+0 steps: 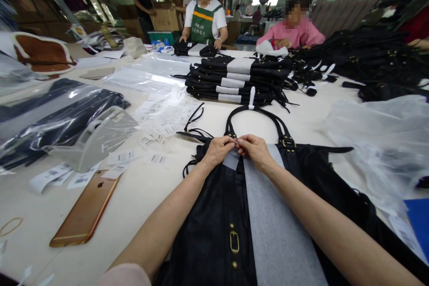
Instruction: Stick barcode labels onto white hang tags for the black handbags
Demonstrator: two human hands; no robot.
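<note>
A black handbag [209, 223] lies flat in front of me, its handles [256, 108] pointing away and a white tie [251, 97] round their top. Down its middle runs a long grey strip [278, 214] of thin sheet. At the base of the left handle, my left hand [218, 149] and my right hand [254, 149] meet with closed fingertips, pinching a small grey piece of sheet [231, 161] over the strap. The fittings under my fingers are hidden. A brass buckle [234, 241] shows lower on the bag, another [288, 143] at the right handle base.
Folded black bags [234, 80] are stacked ahead. A phone [85, 210], printed labels [124, 156] and a translucent plastic holder [97, 138] lie to the left. Clear plastic [385, 129] lies to the right. Two co-workers [204, 22] [291, 29] handle things across the table.
</note>
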